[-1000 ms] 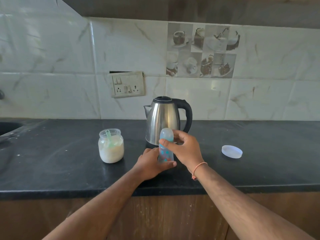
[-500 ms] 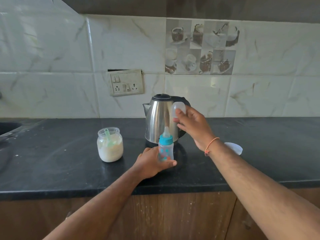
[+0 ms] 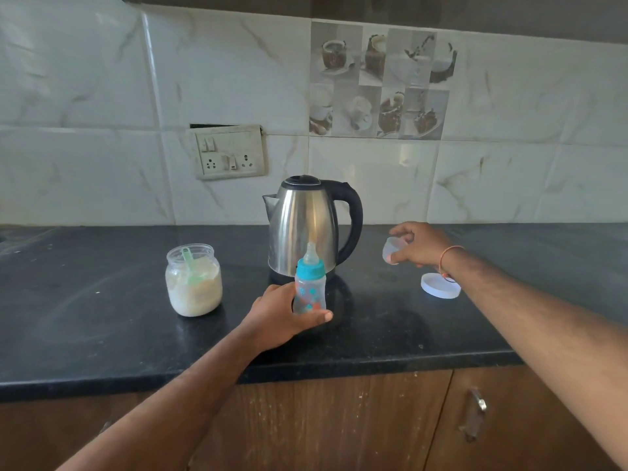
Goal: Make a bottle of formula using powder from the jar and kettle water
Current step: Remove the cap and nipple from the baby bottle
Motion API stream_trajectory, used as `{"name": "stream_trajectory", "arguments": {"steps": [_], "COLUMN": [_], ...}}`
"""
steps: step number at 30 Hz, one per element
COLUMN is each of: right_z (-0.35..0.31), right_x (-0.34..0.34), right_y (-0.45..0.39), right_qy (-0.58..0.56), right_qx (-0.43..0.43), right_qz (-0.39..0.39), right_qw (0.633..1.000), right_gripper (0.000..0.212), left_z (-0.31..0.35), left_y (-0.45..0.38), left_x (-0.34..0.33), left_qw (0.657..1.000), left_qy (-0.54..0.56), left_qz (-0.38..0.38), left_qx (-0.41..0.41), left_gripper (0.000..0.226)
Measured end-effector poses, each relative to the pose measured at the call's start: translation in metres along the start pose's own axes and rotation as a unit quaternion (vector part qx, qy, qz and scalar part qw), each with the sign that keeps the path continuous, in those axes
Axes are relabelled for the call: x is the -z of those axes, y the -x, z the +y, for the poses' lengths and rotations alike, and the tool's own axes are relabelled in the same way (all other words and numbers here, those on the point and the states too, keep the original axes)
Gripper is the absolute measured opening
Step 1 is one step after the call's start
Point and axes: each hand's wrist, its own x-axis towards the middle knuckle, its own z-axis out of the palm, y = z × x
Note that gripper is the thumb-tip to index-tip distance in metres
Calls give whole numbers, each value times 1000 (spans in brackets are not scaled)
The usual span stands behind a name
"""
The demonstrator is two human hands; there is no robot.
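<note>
A small baby bottle (image 3: 310, 289) with a teal collar and clear teat stands upright on the black counter (image 3: 102, 328), in front of the steel kettle (image 3: 306, 229). My left hand (image 3: 282, 317) wraps around the bottle's lower body. My right hand (image 3: 414, 244) is out to the right of the kettle, just above the counter, holding the bottle's clear dome cap (image 3: 392, 251). To the left stands an open jar (image 3: 193, 283) of pale powder with a green scoop (image 3: 192, 263) stuck in it.
A white round jar lid (image 3: 440, 286) lies on the counter just below my right wrist. A switch and socket plate (image 3: 231, 153) is on the tiled wall behind. The counter's front edge runs above brown cabinet doors (image 3: 339, 419).
My right hand pulled the clear cap off the bottle, lifted it past the kettle, then carried it right and down toward the counter. My left hand kept holding the bottle.
</note>
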Motion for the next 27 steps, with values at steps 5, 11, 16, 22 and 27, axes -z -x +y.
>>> {"name": "stream_trajectory", "arguments": {"steps": [5,11,16,22,27], "right_z": [12,20,12,-34,-78], "right_x": [-22,-44,-37,-50,-102], "right_y": [-19,-24,-17,50,111], "right_qy": [105,120,167,-47,-134], "right_qx": [-35,-46,-20,180,193], "right_qz": [-7,5,7,149,38], "right_qw": [994,992,986,971,971], "right_gripper": [26,30,96,49,61], "left_z": [0,-5,-4,-2,0], "left_y": [-2,-5,-2,-2,1], "left_x": [1,2,3,3,2], "left_qw": [1000,999,999,999,1000], "left_qy": [9,39,47,44,20], "left_qz": [-3,-18,-18,-17,3], "left_qx": [1,-10,-5,-5,-21], "left_gripper": [66,78,87,68,61]}}
